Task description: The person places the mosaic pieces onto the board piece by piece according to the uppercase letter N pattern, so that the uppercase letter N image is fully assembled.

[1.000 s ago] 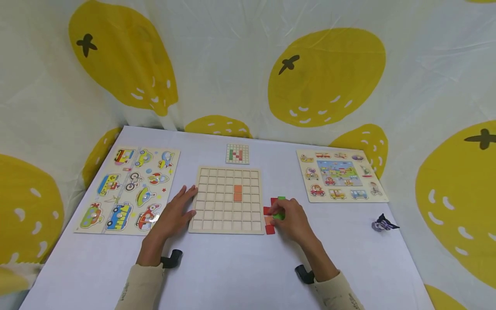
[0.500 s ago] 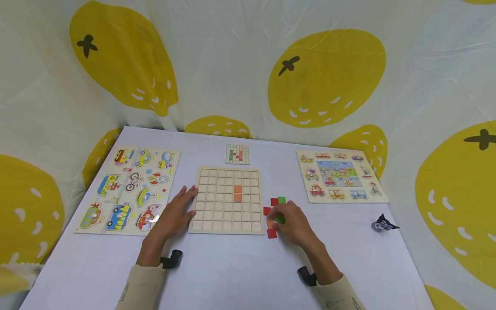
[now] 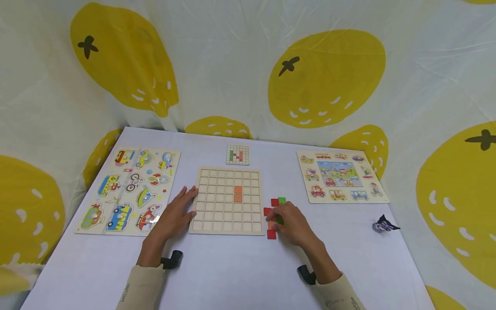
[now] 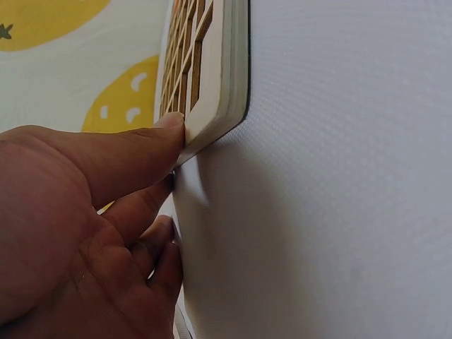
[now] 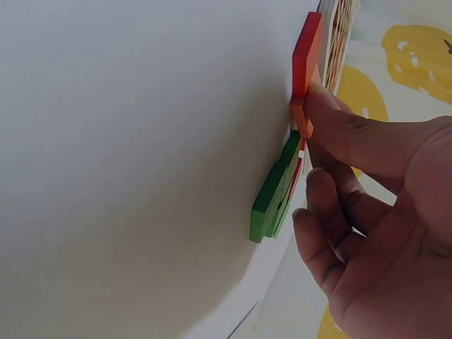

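Observation:
My left hand [image 3: 177,212] rests flat at the left edge of the wooden grid board [image 3: 226,231], its thumb on the rim in the left wrist view. Two orange tiles [image 3: 238,193] sit in neighbouring cells right of the board's middle. Beside the right edge, my right hand [image 3: 289,221] pinches an orange square tile [image 5: 302,116] between thumb and index finger, low over the cloth. A red tile [image 5: 305,53] adjoins it. Green tiles [image 5: 272,194] lie under the other fingers, partly hidden in the head view. A red tile [image 3: 274,202] and a green tile [image 3: 282,200] lie just beyond.
Behind the board lies a small pattern card [image 3: 238,155] with green, red and orange squares. A vehicle puzzle board [image 3: 128,191] lies at left, another picture puzzle [image 3: 341,176] at back right. A small dark-and-purple crumpled item [image 3: 383,224] lies near the right table edge.
The near red tile and the orange tile beside it have shifted slightly right and towards me, along with my right hand's fingers. My left hand and the board have stayed put.

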### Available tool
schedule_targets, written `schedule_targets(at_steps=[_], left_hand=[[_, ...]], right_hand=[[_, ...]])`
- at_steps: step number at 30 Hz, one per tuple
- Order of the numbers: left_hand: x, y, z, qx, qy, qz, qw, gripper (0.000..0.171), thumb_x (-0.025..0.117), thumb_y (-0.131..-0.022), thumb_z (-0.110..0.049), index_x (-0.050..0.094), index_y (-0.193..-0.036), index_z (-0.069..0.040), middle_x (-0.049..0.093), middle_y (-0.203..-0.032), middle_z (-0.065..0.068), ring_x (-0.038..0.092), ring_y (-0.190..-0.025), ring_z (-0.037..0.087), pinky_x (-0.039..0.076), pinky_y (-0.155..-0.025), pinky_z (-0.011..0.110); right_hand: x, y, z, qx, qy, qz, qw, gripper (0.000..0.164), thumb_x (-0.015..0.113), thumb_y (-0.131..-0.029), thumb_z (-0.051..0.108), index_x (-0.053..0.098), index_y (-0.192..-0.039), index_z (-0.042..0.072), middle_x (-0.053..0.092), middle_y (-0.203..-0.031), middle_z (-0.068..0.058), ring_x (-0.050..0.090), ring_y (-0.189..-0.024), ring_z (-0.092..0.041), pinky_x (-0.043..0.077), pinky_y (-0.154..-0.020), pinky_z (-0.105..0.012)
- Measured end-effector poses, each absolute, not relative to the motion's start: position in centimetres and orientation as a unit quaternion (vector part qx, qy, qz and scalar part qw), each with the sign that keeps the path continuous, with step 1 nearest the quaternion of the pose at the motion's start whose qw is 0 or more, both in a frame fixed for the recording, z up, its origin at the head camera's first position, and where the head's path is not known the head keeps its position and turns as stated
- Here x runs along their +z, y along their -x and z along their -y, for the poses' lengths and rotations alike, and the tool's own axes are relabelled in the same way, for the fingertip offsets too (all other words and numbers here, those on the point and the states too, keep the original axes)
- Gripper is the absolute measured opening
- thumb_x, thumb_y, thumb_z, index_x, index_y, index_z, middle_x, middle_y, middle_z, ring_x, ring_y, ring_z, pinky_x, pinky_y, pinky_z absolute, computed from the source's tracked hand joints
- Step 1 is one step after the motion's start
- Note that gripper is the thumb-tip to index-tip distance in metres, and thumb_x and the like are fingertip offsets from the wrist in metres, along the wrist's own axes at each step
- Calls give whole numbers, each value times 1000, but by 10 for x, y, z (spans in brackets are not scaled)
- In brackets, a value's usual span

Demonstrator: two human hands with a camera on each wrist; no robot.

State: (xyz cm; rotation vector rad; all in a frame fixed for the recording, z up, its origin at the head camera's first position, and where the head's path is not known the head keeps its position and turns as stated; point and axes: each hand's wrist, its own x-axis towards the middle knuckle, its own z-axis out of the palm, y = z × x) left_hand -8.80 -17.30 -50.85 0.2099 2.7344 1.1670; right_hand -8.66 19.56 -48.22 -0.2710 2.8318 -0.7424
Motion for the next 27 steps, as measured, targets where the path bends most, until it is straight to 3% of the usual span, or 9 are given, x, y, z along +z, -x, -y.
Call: schedule_targets(at_steps=[10, 19, 27], left_hand=[[-509, 87, 172, 386, -64, -916, 84, 73, 70, -98, -3, 40, -164, -10, 31, -175, 13, 15, -166, 42, 22, -129, 67], [-509, 88, 172, 385, -67, -917, 78, 72, 70, -98, -2, 42, -163, -10, 32, -175, 13, 17, -165, 43, 23, -128, 68], [-508, 88, 172, 383, -71, -918, 77, 72, 70, -97, -2, 42, -163, -9, 33, -174, 13, 17, -165, 43, 23, -128, 68]], right_hand=[[-477, 90, -202, -295, 86, -945, 114, 21, 94, -81, 19, 73, -83, 23, 61, -75, 7, 55, -87, -16, 49, -73, -28], [-476, 92, -194, -359, 77, -926, 85, 19, 90, -84, 13, 74, -93, 20, 64, -78, 8, 56, -90, -17, 49, -79, -28], [-475, 94, -176, -371, 54, -925, 67, 20, 91, -84, 15, 73, -90, 22, 65, -78, 7, 55, -83, -18, 46, -71, -28]])
